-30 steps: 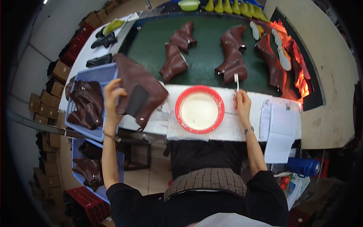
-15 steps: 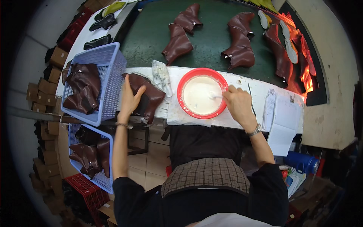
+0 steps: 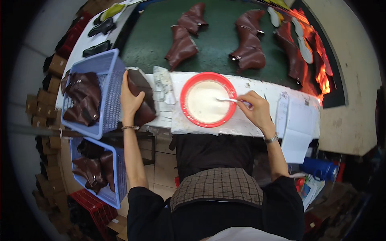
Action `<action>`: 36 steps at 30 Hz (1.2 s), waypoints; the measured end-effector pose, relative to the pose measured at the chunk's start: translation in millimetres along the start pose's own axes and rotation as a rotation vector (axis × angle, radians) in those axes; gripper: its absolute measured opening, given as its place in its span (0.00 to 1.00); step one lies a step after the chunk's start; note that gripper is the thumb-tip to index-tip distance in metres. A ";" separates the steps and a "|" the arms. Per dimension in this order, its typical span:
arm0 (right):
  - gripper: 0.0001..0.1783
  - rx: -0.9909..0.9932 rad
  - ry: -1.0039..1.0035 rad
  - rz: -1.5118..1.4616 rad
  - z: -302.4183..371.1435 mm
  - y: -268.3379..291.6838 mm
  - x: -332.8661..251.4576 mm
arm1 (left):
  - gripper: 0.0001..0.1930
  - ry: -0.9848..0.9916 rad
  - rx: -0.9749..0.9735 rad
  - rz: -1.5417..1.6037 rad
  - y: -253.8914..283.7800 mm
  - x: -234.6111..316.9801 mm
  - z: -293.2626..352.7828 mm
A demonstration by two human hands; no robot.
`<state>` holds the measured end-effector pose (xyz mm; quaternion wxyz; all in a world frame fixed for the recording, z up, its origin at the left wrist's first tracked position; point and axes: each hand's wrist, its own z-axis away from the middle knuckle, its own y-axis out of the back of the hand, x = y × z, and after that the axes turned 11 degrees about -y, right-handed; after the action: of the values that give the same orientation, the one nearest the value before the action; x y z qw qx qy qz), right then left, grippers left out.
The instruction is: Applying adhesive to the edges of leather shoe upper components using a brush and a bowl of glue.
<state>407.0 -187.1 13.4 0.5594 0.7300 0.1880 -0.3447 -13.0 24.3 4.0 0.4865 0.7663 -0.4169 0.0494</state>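
Note:
My left hand point(image 3: 132, 102) grips a brown leather boot upper point(image 3: 144, 100) at the left of the white table, fingers along its left side and thumb across it. The boot is turned so that a flat, dull dark face points up. In my right hand point(image 3: 257, 113) is a small white brush point(image 3: 226, 99), held by its handle. Its head reaches over the creamy white liquid in a round red bowl point(image 3: 185, 114); whether it touches the liquid I cannot tell. Between boot and bowl lies a crumpled, stained whitish piece point(image 3: 163, 84), whose kind is unclear.
Left of the boot, a blue basket point(image 3: 108, 96) holds brown boot uppers; another blue basket point(image 3: 118, 176) stands lower. Several brown boots point(image 3: 183, 48) lie on the green surface point(image 3: 217, 44), near a glowing orange heater point(image 3: 321, 76) at right. Papers point(image 3: 299, 120) lie at the table's right.
My left hand has turned the boot, its dull face now up and its shiny side mostly hidden. My right hand has drawn slightly right and down, and the brush shows more clearly.

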 end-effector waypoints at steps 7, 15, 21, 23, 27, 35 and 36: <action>0.07 0.153 0.232 0.340 0.2 -9.8 -3.3 | 0.20 -0.415 -0.152 0.172 -22.7 170.6 -47.3; 0.24 0.174 0.229 0.498 4.7 -14.4 -0.4 | 0.16 -1.171 -0.303 0.101 -174.9 321.1 -83.5; 0.17 0.151 0.270 0.459 8.8 -22.7 6.3 | 0.05 -1.202 -0.582 -0.096 -220.1 336.3 -103.8; 0.11 0.172 0.269 0.484 7.0 -20.6 4.8 | 0.06 -1.160 -0.701 -0.117 -216.0 342.9 -110.5; 0.09 0.187 0.273 0.451 7.1 -20.2 3.2 | 0.13 -0.846 -1.412 0.304 -217.3 329.0 -115.4; 0.08 0.236 0.362 0.432 2.2 -21.3 0.6 | 0.16 -0.654 -1.527 0.578 -216.3 304.5 -119.2; 0.08 0.238 0.362 0.431 2.3 -22.7 3.2 | 0.16 -0.714 -1.457 0.547 -218.3 303.7 -115.3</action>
<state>393.6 -182.8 -4.8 0.4879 0.8629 0.0837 -0.1019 371.7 -25.3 56.6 0.6681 0.1044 -0.6429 -0.3597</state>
